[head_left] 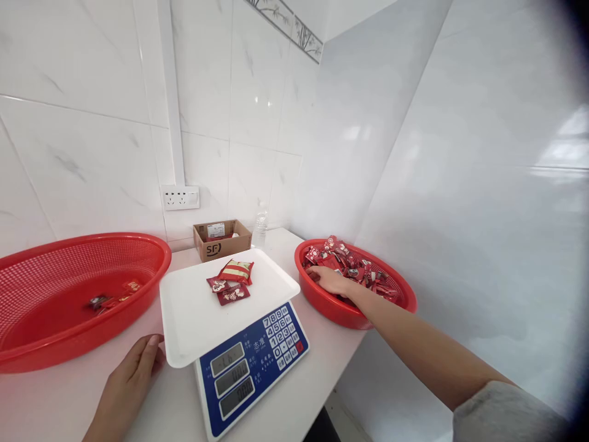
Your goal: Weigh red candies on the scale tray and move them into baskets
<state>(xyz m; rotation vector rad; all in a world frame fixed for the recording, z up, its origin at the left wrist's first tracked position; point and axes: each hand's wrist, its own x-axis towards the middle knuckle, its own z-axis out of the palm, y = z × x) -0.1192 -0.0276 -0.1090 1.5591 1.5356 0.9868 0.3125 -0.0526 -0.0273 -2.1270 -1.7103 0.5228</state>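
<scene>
My right hand (327,280) reaches into the right red basket (331,316), its fingers stretched over a heap of small red packets (363,273). The fingertips are partly hidden against the packets. Beside the near left edge of the scale's white tray (184,319), my left hand (138,362) is curled closed, the thumb against the bent fingers, with no object visible in it. Two dark red packets (234,294) and a puffy red and gold packet (237,271) lie together on the tray. The blue and white scale (253,368) has a keypad and several displays.
On the left, a larger red basket (83,245) holds a few packets (110,302). A small cardboard box (223,239) and a clear plastic bottle (260,226) stand behind the tray. A wall socket (180,197) is above the table (313,374); walls close in behind and right.
</scene>
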